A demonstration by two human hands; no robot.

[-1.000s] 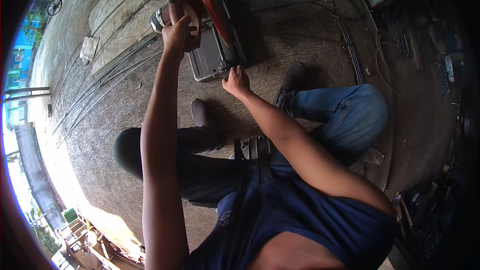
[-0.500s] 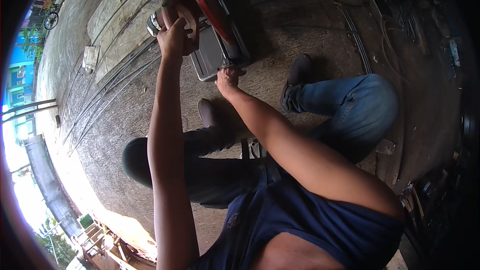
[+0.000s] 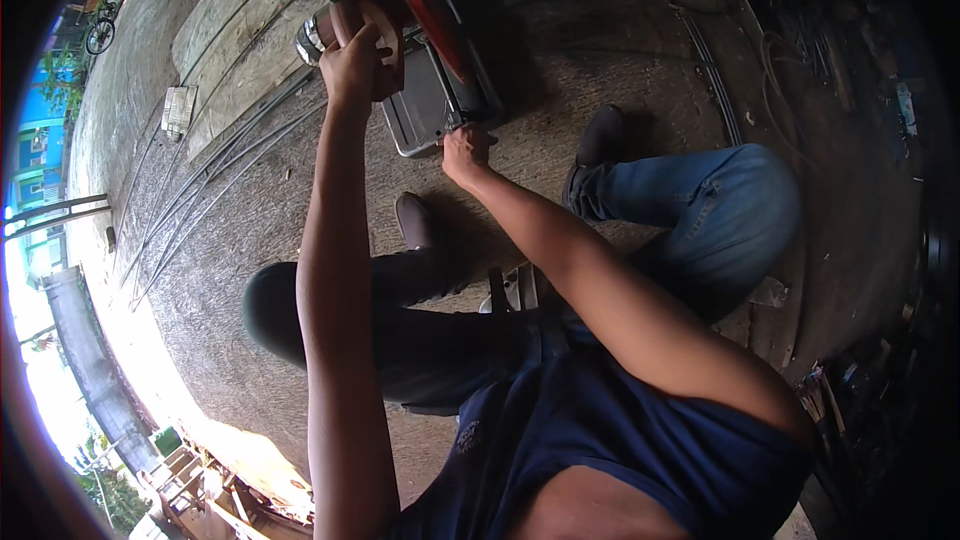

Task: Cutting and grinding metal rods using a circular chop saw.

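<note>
A chop saw with a red blade guard point(image 3: 425, 15) and a flat grey base point(image 3: 418, 105) stands on the ground ahead of me. My left hand point(image 3: 350, 70) is closed around the saw's brownish loop handle point(image 3: 388, 40), beside the motor housing with its silvery end point(image 3: 309, 42). At the base's near edge, my right hand point(image 3: 466, 152) is closed on a small dark crank handle point(image 3: 490, 140), mostly hidden by the fingers. A threaded clamp screw point(image 3: 453, 120) seems to run from there toward the guard. Under the guard, the blade and any workpiece cannot be made out.
Long thin metal rods point(image 3: 215, 175) lie on the rough concrete to the left, near a small wire-mesh piece point(image 3: 178, 112). More rods point(image 3: 712, 80) lie to the right, by a loose cable point(image 3: 775, 60). My shoes point(image 3: 600, 135) flank the near side of the saw.
My right hand has shifted slightly right and turned a little at the crank handle. The left hand keeps its hold on the loop handle; the whole view has moved slightly.
</note>
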